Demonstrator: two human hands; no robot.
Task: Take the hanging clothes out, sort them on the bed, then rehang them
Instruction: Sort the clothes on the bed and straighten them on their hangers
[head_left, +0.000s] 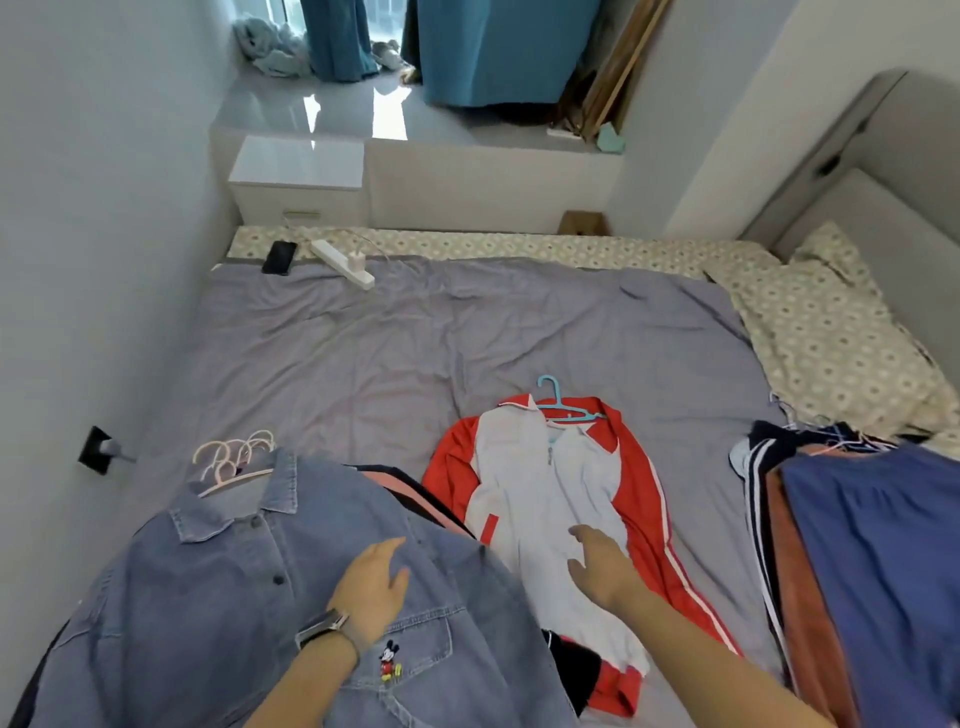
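A denim shirt (218, 571) with a small cartoon patch lies at the near left of the bed, on top of a pile whose pale pink hangers (234, 457) stick out. My left hand (371, 587) lies flat on it, fingers relaxed. In the middle lies a red and white jacket (540, 499) on a light blue hanger (563, 408). My right hand (597, 566) rests open on its white front. At the right edge sits a pile of blue and rust garments (852, 561) with striped dark cloth beside it.
The bed is covered with a grey sheet (415, 353); a patterned pillow (831, 338) lies at the right. A phone (279, 256) and a white power strip (343, 262) lie at the far edge. A wall socket (98, 449) is at the left; a white nightstand (298, 176) stands beyond.
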